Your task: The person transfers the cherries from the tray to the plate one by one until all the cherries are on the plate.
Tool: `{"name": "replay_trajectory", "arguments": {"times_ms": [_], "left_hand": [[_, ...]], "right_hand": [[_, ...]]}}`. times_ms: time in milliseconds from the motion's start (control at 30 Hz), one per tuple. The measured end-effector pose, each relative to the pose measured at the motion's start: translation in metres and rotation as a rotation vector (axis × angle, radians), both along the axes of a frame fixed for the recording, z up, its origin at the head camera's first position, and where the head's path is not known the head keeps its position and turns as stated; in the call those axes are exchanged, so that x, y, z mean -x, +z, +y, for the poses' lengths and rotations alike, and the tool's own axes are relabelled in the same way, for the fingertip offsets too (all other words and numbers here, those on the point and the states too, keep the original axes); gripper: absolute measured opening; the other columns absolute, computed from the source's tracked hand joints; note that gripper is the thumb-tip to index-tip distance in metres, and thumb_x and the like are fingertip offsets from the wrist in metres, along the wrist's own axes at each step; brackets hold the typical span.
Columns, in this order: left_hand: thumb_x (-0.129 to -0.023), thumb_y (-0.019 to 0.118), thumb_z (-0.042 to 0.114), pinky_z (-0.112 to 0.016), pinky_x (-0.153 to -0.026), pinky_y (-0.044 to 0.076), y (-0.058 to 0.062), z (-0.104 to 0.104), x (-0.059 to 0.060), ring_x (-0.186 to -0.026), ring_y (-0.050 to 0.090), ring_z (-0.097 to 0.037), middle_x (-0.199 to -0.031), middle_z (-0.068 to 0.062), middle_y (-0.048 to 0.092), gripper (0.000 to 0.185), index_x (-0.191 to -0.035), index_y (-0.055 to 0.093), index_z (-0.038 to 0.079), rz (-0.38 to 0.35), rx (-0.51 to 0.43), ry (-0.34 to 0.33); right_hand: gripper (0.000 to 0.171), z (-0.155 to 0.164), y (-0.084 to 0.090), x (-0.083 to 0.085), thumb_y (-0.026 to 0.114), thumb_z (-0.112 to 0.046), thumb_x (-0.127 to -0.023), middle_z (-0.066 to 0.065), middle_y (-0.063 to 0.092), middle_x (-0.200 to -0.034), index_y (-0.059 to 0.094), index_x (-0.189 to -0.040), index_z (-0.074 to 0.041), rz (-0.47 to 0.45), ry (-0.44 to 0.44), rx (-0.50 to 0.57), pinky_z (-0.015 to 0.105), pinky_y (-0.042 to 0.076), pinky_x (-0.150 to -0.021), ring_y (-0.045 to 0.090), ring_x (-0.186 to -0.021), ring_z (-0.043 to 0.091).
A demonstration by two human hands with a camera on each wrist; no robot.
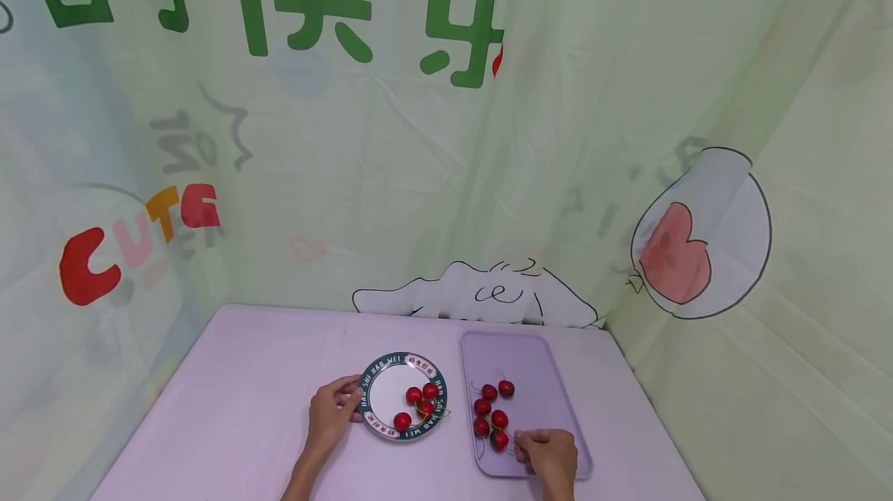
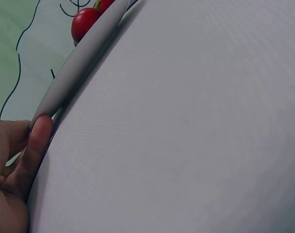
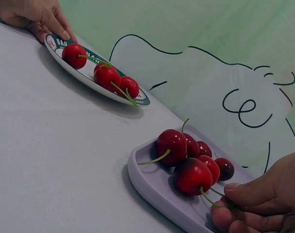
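Observation:
My left hand (image 1: 329, 414) grips the left rim of a round white plate (image 1: 387, 388) with a dark green lettered border, thumb above and fingers below. Several red cherries (image 1: 402, 421) with green stems lie on its right and lower part. To the right is a lilac tray (image 1: 516, 350) with more cherries (image 1: 482, 407) grouped along its left side. Over the tray's near end, my right hand (image 1: 549, 453) pinches a green stem of the nearest cherry (image 3: 193, 176) between thumb and forefinger. That cherry is beside the others in the tray.
A pale lilac tabletop (image 1: 272, 377) carries the plate and tray, which stand apart with a strip of table between them. Behind and at both sides hangs a light green printed curtain (image 1: 391, 198), meeting the table's back edge.

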State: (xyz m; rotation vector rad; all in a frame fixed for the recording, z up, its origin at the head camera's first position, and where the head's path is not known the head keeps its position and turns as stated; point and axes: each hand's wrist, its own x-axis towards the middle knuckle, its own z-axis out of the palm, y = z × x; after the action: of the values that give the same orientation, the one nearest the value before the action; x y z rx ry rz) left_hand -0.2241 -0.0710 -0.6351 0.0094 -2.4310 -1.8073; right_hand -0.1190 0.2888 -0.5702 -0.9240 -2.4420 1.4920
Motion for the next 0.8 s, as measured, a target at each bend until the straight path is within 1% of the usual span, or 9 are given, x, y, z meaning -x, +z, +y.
{"name": "replay_trajectory", "arguments": {"times_ms": [167,267,333,567,800], "left_hand": [[-0.105,0.07,0.006,-0.021,-0.06,0.062,0.001,0.0,0.0,-0.064,0.07,-0.012,-0.114,-0.017,0.077,0.035,-0.139,0.071,0.001,0.0,0.003,-0.003],[-0.105,0.07,0.006,-0.021,-0.06,0.062,0.001,0.001,0.0,-0.065,0.07,-0.013,-0.115,-0.017,0.077,0.035,-0.14,0.071,0.002,-0.01,0.0,-0.005],[-0.105,0.07,0.006,-0.021,-0.06,0.062,0.0,0.0,0.0,-0.065,0.071,-0.013,-0.114,-0.017,0.077,0.035,-0.14,0.071,0.002,-0.011,0.0,-0.008],[-0.105,0.07,0.006,-0.021,-0.06,0.061,-0.002,0.001,-0.001,-0.064,0.071,-0.014,-0.114,-0.016,0.077,0.035,-0.14,0.071,0.003,-0.012,0.002,-0.007],[-0.105,0.07,0.006,-0.021,-0.059,0.061,-0.002,0.0,0.001,-0.064,0.07,-0.013,-0.114,-0.016,0.076,0.035,-0.14,0.071,0.002,-0.006,0.001,-0.009]], "right_hand": [[0.014,-0.001,0.006,-0.005,0.08,-0.003,-0.094,0.005,0.075,-0.064,0.081,-0.089,0.01,0.052,0.032,0.056,0.022,0.053,-0.049,0.066,-0.055,0.01],[0.014,0.002,0.004,-0.005,0.078,-0.002,-0.095,0.008,0.077,-0.067,0.08,-0.091,0.012,0.075,0.045,0.106,0.022,0.054,-0.049,0.068,-0.056,0.011],[0.014,0.005,0.001,-0.004,0.078,-0.001,-0.096,0.008,0.077,-0.069,0.08,-0.093,0.012,0.075,0.047,0.134,0.022,0.055,-0.05,0.069,-0.057,0.011],[0.013,0.011,-0.009,0.001,0.076,0.0,-0.098,0.006,0.077,-0.07,0.079,-0.098,0.012,0.062,0.006,0.208,0.023,0.056,-0.05,0.068,-0.058,0.011],[0.015,0.014,-0.009,0.002,0.074,0.0,-0.1,0.006,0.077,-0.071,0.078,-0.102,0.015,0.112,-0.004,0.246,0.023,0.056,-0.051,0.068,-0.059,0.012]]}}
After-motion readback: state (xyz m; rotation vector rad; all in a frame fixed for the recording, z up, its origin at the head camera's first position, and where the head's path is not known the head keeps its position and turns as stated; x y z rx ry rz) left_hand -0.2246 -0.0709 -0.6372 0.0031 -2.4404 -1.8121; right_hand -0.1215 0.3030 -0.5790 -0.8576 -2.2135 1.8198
